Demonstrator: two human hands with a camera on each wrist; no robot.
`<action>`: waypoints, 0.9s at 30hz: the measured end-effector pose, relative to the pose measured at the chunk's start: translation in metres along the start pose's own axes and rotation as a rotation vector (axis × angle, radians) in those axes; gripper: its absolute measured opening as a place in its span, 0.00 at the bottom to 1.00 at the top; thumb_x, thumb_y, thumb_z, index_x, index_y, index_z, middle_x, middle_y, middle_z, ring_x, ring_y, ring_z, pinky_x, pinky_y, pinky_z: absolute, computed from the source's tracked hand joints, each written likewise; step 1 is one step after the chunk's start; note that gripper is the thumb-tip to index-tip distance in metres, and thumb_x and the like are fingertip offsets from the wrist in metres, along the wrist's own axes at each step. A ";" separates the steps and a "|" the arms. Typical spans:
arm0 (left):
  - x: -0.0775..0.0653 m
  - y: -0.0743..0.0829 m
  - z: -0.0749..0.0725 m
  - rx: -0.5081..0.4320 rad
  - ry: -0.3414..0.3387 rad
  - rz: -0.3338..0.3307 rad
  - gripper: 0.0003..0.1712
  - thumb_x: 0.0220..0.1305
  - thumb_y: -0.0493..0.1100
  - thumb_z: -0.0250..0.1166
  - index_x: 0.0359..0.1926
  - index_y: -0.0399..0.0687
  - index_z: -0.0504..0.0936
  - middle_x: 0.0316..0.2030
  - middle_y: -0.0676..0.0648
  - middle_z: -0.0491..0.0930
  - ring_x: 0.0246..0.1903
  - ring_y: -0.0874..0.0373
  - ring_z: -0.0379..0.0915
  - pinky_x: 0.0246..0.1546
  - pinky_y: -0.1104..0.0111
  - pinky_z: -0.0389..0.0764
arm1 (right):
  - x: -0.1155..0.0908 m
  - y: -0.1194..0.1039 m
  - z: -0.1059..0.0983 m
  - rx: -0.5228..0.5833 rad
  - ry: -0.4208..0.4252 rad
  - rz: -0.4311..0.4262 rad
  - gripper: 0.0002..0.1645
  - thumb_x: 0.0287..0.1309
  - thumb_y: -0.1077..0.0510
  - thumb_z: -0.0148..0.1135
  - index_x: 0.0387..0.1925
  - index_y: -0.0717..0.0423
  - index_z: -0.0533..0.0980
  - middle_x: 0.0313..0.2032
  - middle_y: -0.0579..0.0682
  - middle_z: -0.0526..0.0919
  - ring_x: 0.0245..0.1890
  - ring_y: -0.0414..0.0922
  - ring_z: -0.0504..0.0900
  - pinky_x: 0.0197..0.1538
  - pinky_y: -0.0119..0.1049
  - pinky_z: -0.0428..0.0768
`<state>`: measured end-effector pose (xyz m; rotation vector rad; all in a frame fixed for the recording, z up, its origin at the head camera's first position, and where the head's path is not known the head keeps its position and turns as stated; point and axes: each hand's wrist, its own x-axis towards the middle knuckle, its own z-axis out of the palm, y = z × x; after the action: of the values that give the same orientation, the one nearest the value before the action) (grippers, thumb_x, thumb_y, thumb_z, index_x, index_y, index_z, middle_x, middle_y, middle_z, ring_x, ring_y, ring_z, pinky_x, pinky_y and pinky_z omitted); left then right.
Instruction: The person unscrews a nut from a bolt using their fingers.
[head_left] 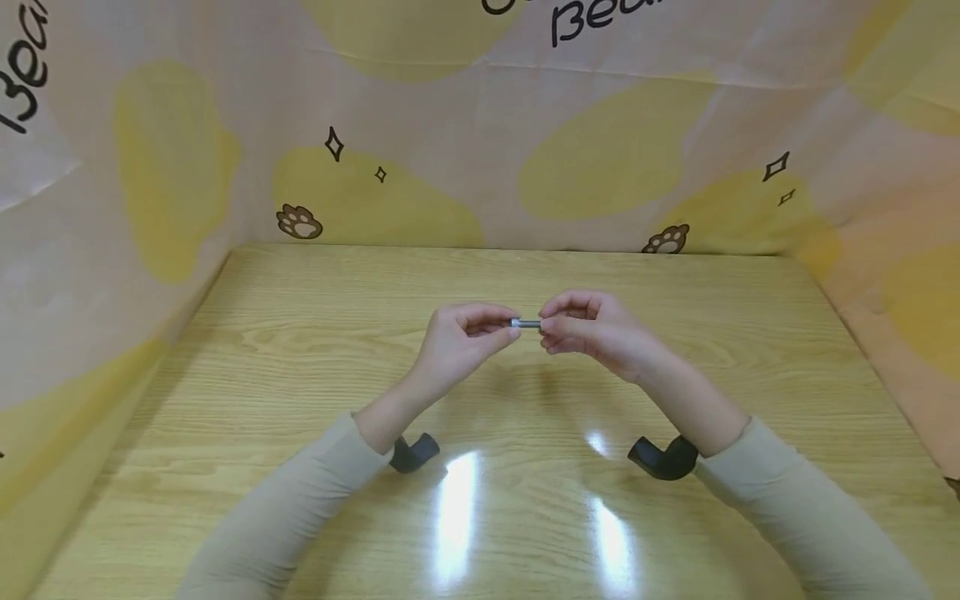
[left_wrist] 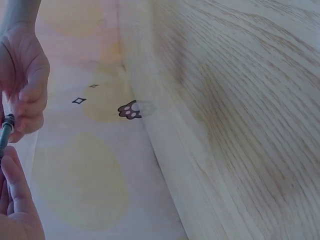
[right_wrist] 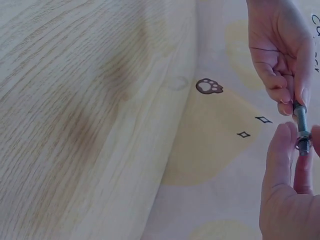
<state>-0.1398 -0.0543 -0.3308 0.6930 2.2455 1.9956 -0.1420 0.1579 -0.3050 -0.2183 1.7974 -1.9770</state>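
Clock directions are read in the head view, with the metal bolt (head_left: pixel 529 324) as the centre of the dial. The bolt is held off the table (head_left: pixel 262 375), between the two hands, its length lying along the nine-to-three line.

Left hand (head_left: pixel 467 340): at nine o'clock. Thumb and fingertips pinch the bolt's end on that side, closed down to about its thickness. The right wrist view shows this end dark.

Right hand (head_left: pixel 598 332): at three o'clock. Thumb and fingertips close on the opposite end, likewise narrowed to the thickness of the part. A collar-like ring (right_wrist: pixel 303 142) sits around the bolt at this end; whether it is a nut, a washer or both cannot be told. A short bare length of the bolt shows between the hands, which stand near each other, apart.

Left sleeve (head_left: pixel 285 508) extends toward seven o'clock, right sleeve (head_left: pixel 817 517) toward four. A curved black piece shows beside each cuff: one (head_left: pixel 417 452) between seven and eight o'clock, the other (head_left: pixel 663 459) just past four.

Light reflections mark the table between five and seven. Printed cloth (head_left: pixel 465 117) rises behind the table, with paw prints at ten (head_left: pixel 299 222) and two (head_left: pixel 667 239).
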 end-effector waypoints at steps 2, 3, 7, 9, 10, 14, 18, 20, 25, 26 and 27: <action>0.000 0.000 0.000 0.002 0.001 -0.005 0.10 0.57 0.33 0.66 0.40 0.32 0.82 0.36 0.40 0.83 0.32 0.54 0.80 0.35 0.67 0.82 | 0.000 0.000 0.000 -0.016 0.003 -0.015 0.12 0.55 0.73 0.56 0.35 0.56 0.76 0.32 0.49 0.79 0.31 0.41 0.81 0.42 0.34 0.81; 0.000 0.001 -0.001 0.003 0.000 -0.009 0.10 0.57 0.33 0.66 0.40 0.32 0.82 0.36 0.40 0.83 0.32 0.54 0.80 0.35 0.67 0.82 | 0.001 0.000 -0.001 -0.015 0.007 -0.018 0.13 0.54 0.74 0.56 0.35 0.55 0.76 0.33 0.50 0.79 0.31 0.41 0.81 0.43 0.35 0.81; 0.000 0.001 -0.001 0.005 0.000 -0.021 0.10 0.57 0.33 0.66 0.41 0.33 0.82 0.36 0.40 0.83 0.32 0.55 0.81 0.36 0.67 0.82 | 0.002 -0.003 0.001 0.025 0.014 0.017 0.07 0.59 0.68 0.56 0.35 0.55 0.76 0.33 0.50 0.79 0.29 0.41 0.82 0.41 0.34 0.82; 0.001 0.001 -0.002 0.006 -0.001 -0.022 0.11 0.57 0.34 0.66 0.41 0.33 0.82 0.36 0.40 0.83 0.33 0.55 0.81 0.36 0.67 0.82 | 0.003 -0.004 0.002 0.052 0.017 0.041 0.06 0.62 0.65 0.54 0.33 0.56 0.77 0.29 0.50 0.81 0.26 0.42 0.82 0.37 0.33 0.82; 0.001 0.001 -0.002 0.007 -0.001 -0.021 0.11 0.57 0.34 0.66 0.41 0.33 0.82 0.37 0.40 0.83 0.33 0.55 0.81 0.36 0.66 0.82 | 0.003 -0.004 0.002 0.056 0.015 0.048 0.07 0.63 0.65 0.54 0.32 0.56 0.77 0.28 0.50 0.81 0.25 0.41 0.82 0.36 0.32 0.82; 0.002 0.001 -0.003 0.007 0.003 -0.031 0.10 0.57 0.34 0.66 0.41 0.33 0.82 0.37 0.41 0.83 0.33 0.55 0.81 0.36 0.66 0.82 | 0.003 -0.005 0.001 0.026 0.019 0.027 0.08 0.58 0.71 0.55 0.34 0.57 0.77 0.30 0.49 0.81 0.29 0.40 0.81 0.40 0.32 0.82; 0.003 0.002 -0.002 0.015 0.005 -0.037 0.10 0.57 0.34 0.66 0.40 0.34 0.83 0.36 0.43 0.83 0.33 0.56 0.81 0.36 0.66 0.82 | 0.003 -0.006 0.000 0.006 0.026 0.006 0.11 0.56 0.72 0.56 0.40 0.59 0.74 0.37 0.50 0.78 0.34 0.42 0.81 0.45 0.34 0.81; 0.003 0.002 -0.002 0.016 0.003 -0.035 0.10 0.58 0.34 0.66 0.40 0.34 0.83 0.36 0.43 0.83 0.33 0.56 0.81 0.37 0.66 0.82 | 0.003 -0.007 0.000 0.041 0.026 0.028 0.07 0.59 0.68 0.56 0.40 0.60 0.74 0.36 0.51 0.78 0.32 0.42 0.82 0.42 0.34 0.81; 0.004 0.003 -0.001 0.010 -0.001 -0.026 0.09 0.58 0.34 0.66 0.40 0.34 0.83 0.36 0.43 0.83 0.33 0.56 0.81 0.36 0.66 0.82 | 0.002 -0.008 0.000 0.077 0.014 0.045 0.03 0.61 0.68 0.55 0.35 0.62 0.76 0.29 0.51 0.80 0.27 0.41 0.82 0.38 0.33 0.82; 0.004 0.004 -0.001 0.008 -0.001 -0.025 0.09 0.58 0.33 0.65 0.40 0.34 0.83 0.36 0.42 0.83 0.32 0.55 0.81 0.36 0.66 0.82 | 0.001 -0.008 0.000 0.063 0.015 0.037 0.04 0.59 0.70 0.55 0.35 0.61 0.75 0.30 0.51 0.80 0.28 0.41 0.82 0.39 0.32 0.82; 0.004 0.004 -0.001 0.007 -0.001 -0.027 0.09 0.57 0.33 0.65 0.40 0.34 0.83 0.36 0.42 0.83 0.32 0.55 0.81 0.36 0.66 0.82 | 0.001 -0.008 -0.001 0.045 0.011 0.024 0.06 0.58 0.72 0.55 0.36 0.61 0.75 0.32 0.50 0.79 0.30 0.41 0.82 0.41 0.32 0.82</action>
<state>-0.1424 -0.0537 -0.3262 0.6605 2.2495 1.9764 -0.1449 0.1588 -0.2976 -0.1706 1.7519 -2.0031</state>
